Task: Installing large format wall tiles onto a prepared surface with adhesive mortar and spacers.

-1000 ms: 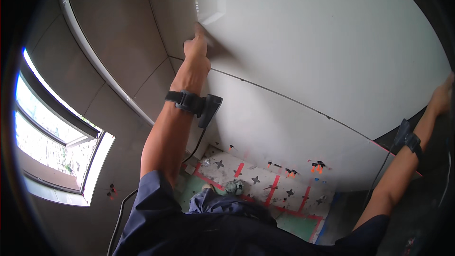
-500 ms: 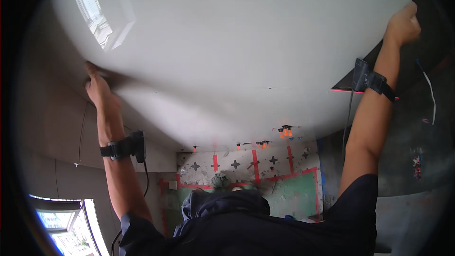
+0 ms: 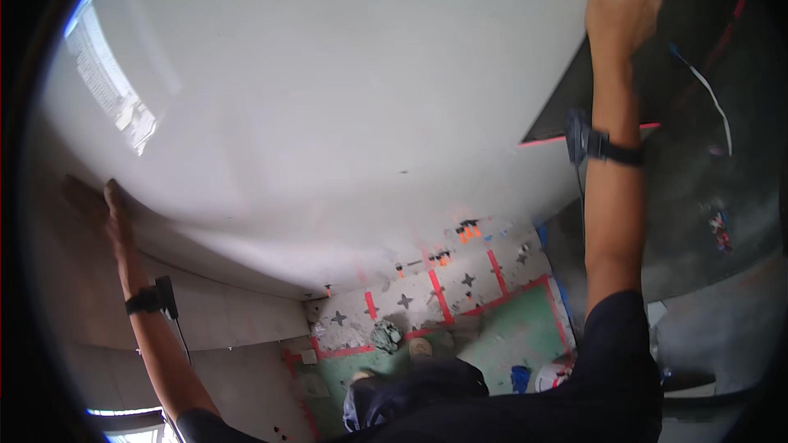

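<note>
- White panel is filling the upper view, its top being cut off.
- Right hand is clamping its right edge (fingertips partly hiding).
- Left hand is showing dimly, splayed by the panel's left side, contact unclear.

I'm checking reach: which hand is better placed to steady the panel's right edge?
Probably the right hand: it's curled at that edge of the panel; the left hand is far across.
</note>
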`<action>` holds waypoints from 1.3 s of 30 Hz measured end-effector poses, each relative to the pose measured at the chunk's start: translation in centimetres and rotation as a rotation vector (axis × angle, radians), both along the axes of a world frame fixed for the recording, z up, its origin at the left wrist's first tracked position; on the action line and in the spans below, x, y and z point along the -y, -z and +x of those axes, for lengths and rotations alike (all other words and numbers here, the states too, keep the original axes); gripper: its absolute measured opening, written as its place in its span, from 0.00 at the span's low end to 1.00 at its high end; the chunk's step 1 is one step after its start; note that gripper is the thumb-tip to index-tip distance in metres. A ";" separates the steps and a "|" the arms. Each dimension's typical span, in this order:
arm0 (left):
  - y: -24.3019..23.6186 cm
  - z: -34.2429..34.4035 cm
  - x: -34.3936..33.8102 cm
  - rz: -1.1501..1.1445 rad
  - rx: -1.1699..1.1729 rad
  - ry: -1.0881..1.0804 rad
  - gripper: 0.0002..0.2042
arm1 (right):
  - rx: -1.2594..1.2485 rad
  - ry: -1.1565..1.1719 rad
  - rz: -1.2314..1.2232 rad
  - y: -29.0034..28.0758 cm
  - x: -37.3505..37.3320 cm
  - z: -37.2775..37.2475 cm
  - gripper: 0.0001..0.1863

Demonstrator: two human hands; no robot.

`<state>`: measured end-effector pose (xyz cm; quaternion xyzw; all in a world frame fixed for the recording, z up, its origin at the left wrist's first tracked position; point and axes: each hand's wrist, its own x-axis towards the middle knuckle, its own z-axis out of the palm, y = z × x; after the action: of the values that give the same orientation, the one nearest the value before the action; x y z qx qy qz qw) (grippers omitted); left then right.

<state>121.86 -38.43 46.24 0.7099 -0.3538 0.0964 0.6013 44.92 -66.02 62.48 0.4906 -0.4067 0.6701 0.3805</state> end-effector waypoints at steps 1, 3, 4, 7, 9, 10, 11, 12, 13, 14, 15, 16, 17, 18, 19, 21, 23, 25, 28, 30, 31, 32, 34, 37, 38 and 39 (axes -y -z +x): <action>-1.1 3.8 -3.8 -0.039 -0.262 0.076 0.35 | -0.133 -0.095 -0.192 1.4 0.3 2.3 0.30; 1.0 -2.0 -0.5 -0.043 0.248 -0.039 0.34 | -0.441 -0.155 -0.192 4.8 -1.9 5.6 0.34; 1.2 -6.2 2.4 -0.108 0.614 -0.169 0.36 | -0.461 -0.194 -0.146 6.4 -3.8 6.9 0.33; -3.9 -13.5 3.7 -0.246 1.059 -0.300 0.47 | -0.542 -0.077 -0.142 8.6 -6.4 10.1 0.35; -6.6 -15.8 2.8 -0.291 0.941 -0.259 0.47 | -0.533 -0.046 -0.176 8.0 -7.2 11.5 0.35; -7.5 -15.5 1.9 -0.292 0.891 -0.237 0.45 | -0.532 0.037 -0.145 7.8 -7.7 12.7 0.35; -7.4 -14.8 1.2 -0.293 0.893 -0.252 0.45 | -0.530 0.026 -0.155 7.9 -8.2 14.6 0.35; -7.2 -14.1 0.8 -0.286 0.904 -0.261 0.45 | -0.520 0.021 -0.147 7.8 -8.5 16.9 0.35; -7.0 -13.3 0.2 -0.282 0.915 -0.270 0.45 | -0.508 0.017 -0.140 7.7 -8.8 19.1 0.36; -7.1 -12.8 0.2 -0.253 0.910 -0.287 0.45 | -0.514 0.026 -0.149 7.4 -8.7 20.6 0.37; -6.9 -12.5 0.4 -0.264 0.912 -0.280 0.45 | -0.511 0.038 -0.152 7.7 -8.7 21.8 0.37; -7.3 -12.2 0.9 -0.261 0.901 -0.298 0.45 | -0.521 0.055 -0.148 7.5 -8.7 23.0 0.38; -7.5 -11.8 1.3 -0.255 0.889 -0.315 0.46 | -0.533 0.071 -0.141 7.4 -8.8 24.1 0.39; -7.7 -11.5 1.6 -0.265 0.894 -0.306 0.46 | -0.542 0.056 -0.150 7.4 -8.9 24.8 0.40; -7.4 -11.5 1.9 -0.280 0.885 -0.299 0.46 | -0.539 0.065 -0.150 7.6 -8.6 25.1 0.40; -7.1 -11.1 2.3 -0.297 0.878 -0.286 0.46 | -0.562 0.087 -0.162 7.7 -8.0 25.3 0.40; -6.8 -10.5 2.5 -0.312 0.885 -0.301 0.45 | -0.566 0.086 -0.168 7.3 -8.1 25.8 0.40; -6.8 -10.1 2.5 -0.313 0.884 -0.296 0.46 | -0.573 0.079 -0.174 7.0 -7.8 26.6 0.40; -6.5 -9.6 2.6 -0.315 0.875 -0.286 0.46 | -0.576 0.064 -0.190 6.5 -7.4 27.3 0.39; -6.3 -9.4 2.8 -0.314 0.864 -0.269 0.46 | -0.565 0.065 -0.176 6.3 -7.3 27.4 0.39; -6.6 -9.1 2.9 -0.331 0.880 -0.280 0.46 | -0.564 0.068 -0.177 6.2 -7.3 27.6 0.39; -6.8 -8.8 2.9 -0.349 0.896 -0.291 0.46 | -0.571 0.090 -0.196 6.0 -7.4 27.6 0.39; -6.5 -8.7 2.5 -0.329 0.888 -0.294 0.46 | -0.577 0.115 -0.211 5.7 -7.6 27.5 0.39; -6.4 -8.4 2.3 -0.313 0.878 -0.290 0.46 | -0.589 0.105 -0.243 5.1 -7.9 27.9 0.38; -6.3 -8.3 2.2 -0.320 0.877 -0.285 0.46 | -0.582 0.089 -0.231 4.9 -7.8 28.7 0.38; -6.4 -8.2 2.1 -0.323 0.875 -0.286 0.46 | -0.576 0.072 -0.217 4.6 -7.8 29.4 0.38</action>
<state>113.70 -40.52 52.65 0.5420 -0.4527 0.5211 0.4794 74.28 -58.17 57.85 0.6019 -0.2254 0.5293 0.5539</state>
